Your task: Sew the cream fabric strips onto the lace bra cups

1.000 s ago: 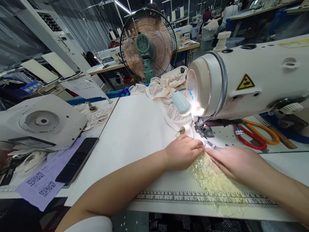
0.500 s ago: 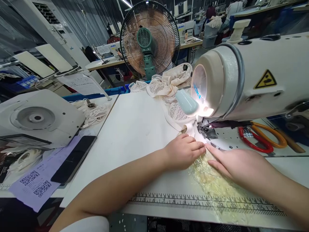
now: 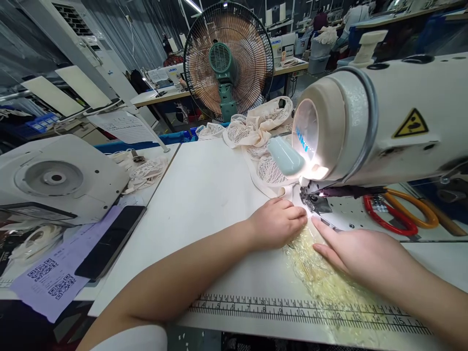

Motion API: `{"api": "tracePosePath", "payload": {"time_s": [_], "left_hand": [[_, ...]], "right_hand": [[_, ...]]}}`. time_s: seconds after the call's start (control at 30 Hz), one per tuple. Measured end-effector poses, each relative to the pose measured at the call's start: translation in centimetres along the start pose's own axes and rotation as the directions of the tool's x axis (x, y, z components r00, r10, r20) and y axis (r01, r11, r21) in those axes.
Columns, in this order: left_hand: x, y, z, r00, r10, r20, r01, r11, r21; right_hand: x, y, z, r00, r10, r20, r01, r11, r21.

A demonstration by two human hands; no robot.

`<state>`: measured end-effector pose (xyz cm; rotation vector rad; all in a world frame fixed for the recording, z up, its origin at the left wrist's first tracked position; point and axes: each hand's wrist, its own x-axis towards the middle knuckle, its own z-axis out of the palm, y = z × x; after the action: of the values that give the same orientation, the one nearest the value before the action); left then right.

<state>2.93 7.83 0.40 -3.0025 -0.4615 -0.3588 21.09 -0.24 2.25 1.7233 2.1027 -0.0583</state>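
A sewing machine (image 3: 338,122) stands at the right, its lamp lighting the presser foot (image 3: 309,197). Pale yellow, sheer, crinkled fabric (image 3: 321,273) runs from the foot toward the table's front edge. My left hand (image 3: 280,223), fingers curled together, holds the fabric's left side just in front of the foot. To the right, my right hand (image 3: 347,246) has its index finger and thumb on the fabric's edge; its other fingers are hidden. Cream lace garment pieces (image 3: 268,168) lie behind and left of the foot.
Red-handled scissors (image 3: 389,214) and an orange ring-shaped handle (image 3: 413,207) lie right of the needle area. A ruler strip (image 3: 285,312) lines the front edge. At left are a phone (image 3: 109,241), printed paper (image 3: 54,280) and another machine (image 3: 58,180). A fan (image 3: 226,63) stands behind.
My left hand has shifted slightly left, and a little more yellow fabric shows between my hands. The view has moved slightly; the machine sits a bit farther right in it.
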Motion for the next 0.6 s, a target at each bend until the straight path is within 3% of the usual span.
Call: {"api": "tracePosePath", "payload": {"time_s": [0.3,0.47,0.6], "left_hand": [[0.6,-1.7,0.0,0.997,-0.04,0.073,0.036,0.998,0.048],[1.0,-3.0,0.1,0.991,-0.084,0.101,0.078,0.995,0.063],[1.1,-3.8,0.6,0.986,-0.136,0.096,0.133,0.99,0.039]], "right_hand": [[0.0,0.0,-0.1,1.0,-0.01,0.013,0.01,0.999,0.043],[-0.8,1.2,2.2,0.977,-0.073,-0.2,0.111,0.977,0.185],[-1.7,5.8,4.7,0.908,-0.034,-0.417,0.179,0.932,0.314]]}}
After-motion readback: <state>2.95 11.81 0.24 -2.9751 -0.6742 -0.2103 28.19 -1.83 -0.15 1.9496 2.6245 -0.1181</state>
